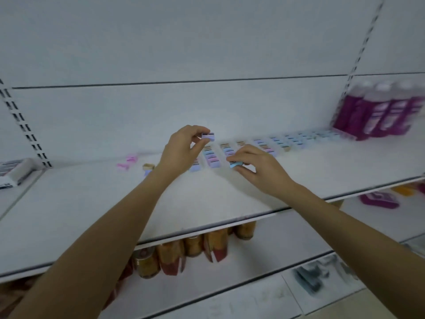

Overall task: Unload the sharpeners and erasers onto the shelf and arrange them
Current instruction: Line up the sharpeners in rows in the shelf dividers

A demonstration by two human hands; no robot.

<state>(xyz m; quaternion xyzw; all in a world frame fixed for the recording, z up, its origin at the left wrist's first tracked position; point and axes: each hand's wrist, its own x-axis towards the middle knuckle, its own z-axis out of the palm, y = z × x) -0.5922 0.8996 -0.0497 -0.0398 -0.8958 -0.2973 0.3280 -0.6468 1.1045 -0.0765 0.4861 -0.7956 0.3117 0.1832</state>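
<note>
Judged well advanced. Found rows on shelf; left grip pinching sharpener above rows, right grip pinching blue piece at rows; loose pieces left of rows unsorted.

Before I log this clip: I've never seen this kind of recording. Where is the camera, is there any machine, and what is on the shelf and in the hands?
There is no machine here: a person works with two bare hands. The single picture comes from a wide-angle camera worn on the head, looking forward and down, so both forearms reach in from below. The white shelf carries rows of small sharpeners or erasers, too blurred to tell apart, a few pink pieces at the left, and a pack of purple bottles at the far right. The left hand is raised above the shelf, its fingers pinching a small shiny piece. The right hand is low by the rows, holding a light blue piece. Jars stand on the shelf below.
</note>
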